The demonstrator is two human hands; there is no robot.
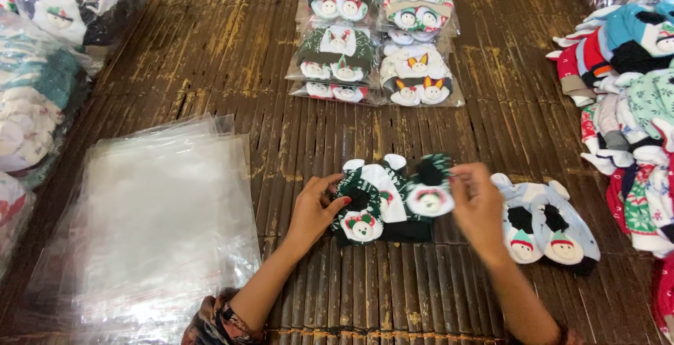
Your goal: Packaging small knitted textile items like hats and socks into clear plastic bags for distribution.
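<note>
A pair of dark green and white holiday socks (385, 197) with round bear faces lies on the brown bamboo mat (210, 57). My left hand (314, 209) pinches the left sock at its edge. With my right hand (479, 204) I grip the right sock near its bear face, lifting it slightly. Just right of that hand rests a light blue pair of socks (544, 222) with two small faces.
A stack of clear plastic bags (158, 226) lies at the left. Several bagged sock pairs (379, 36) sit in two columns at the far middle. Loose socks are piled along the right edge (632, 106), and full bags of socks at the far left (42, 71).
</note>
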